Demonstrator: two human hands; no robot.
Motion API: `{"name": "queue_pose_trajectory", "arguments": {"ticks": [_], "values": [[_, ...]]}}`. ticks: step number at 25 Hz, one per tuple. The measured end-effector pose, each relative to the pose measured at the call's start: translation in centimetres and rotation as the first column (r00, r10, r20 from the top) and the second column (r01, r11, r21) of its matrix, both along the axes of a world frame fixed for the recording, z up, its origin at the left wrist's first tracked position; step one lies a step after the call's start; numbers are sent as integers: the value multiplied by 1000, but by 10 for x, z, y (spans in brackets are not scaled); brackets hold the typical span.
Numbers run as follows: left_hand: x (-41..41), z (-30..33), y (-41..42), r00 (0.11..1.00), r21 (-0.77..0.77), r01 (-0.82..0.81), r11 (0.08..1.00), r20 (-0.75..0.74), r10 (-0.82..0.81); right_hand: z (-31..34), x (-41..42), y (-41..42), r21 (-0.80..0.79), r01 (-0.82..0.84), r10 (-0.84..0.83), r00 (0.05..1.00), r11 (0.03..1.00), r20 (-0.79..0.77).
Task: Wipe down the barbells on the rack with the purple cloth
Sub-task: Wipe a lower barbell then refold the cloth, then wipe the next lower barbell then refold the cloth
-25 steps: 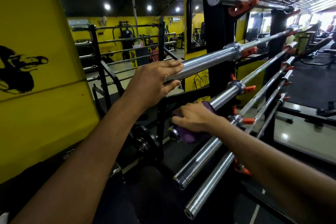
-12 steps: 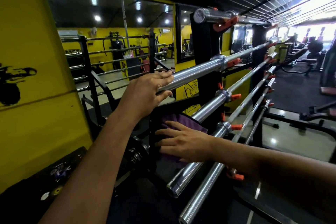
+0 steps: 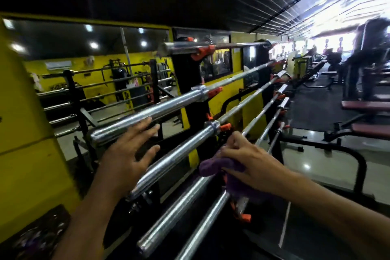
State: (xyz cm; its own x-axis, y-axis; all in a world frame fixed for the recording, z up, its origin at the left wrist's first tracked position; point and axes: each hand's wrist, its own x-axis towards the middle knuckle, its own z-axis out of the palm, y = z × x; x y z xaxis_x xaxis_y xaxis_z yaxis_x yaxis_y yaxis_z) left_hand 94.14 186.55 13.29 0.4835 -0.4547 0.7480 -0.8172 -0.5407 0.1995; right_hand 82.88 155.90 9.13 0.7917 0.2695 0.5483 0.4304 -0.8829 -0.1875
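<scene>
While your right hand (image 3: 242, 167) presses the purple cloth (image 3: 215, 167) onto a lower barbell (image 3: 181, 205), seemingly mid-wipe, your left hand (image 3: 130, 154) hovers spread, holding nothing; next, slide along its sleeve.

The barbells (image 3: 147, 116) are bright, shiny chrome-silver, lying across a black rack (image 3: 187, 82) whose holding hooks (image 3: 224, 126) are vivid orange. Just right of the rack's near post, the cloth (image 3: 213, 167) is a plain purple with no pattern. Behind the rack the wall (image 3: 25, 129) is strong yellow with a dark, mottled patch near its lower edge.
</scene>
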Motion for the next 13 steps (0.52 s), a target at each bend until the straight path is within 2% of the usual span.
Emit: {"name": "queue_pose_trajectory", "arguments": {"ticks": [3, 5, 7, 10, 11, 13], "values": [[-50, -70, -99, 949, -66, 170, 983, -260, -181, -39, -66, -87, 259, 109, -107, 994, 960, -24], [-80, -127, -165, 848, -82, 253, 964, -462, -261, -76, -119, -140, 420, 270, -259, 962, 866, -86], [-107, -182, -216, 687, -143, 289, 947, -657, -309, -119, -173, -182, 592, 457, -428, 881, 664, -201], [-156, -245, -291, 425, -211, 297, 931, -844, -326, -180, -268, -242, 731, 629, -545, 723, 265, -425], [-169, -262, -311, 373, -203, 313, 928, -872, -316, -198, -297, -259, 726, 667, -560, 671, 167, -487], [-191, -286, -349, 319, -160, 364, 917, -904, -285, -229, -344, -288, 686, 724, -571, 595, 75, -566]]}}
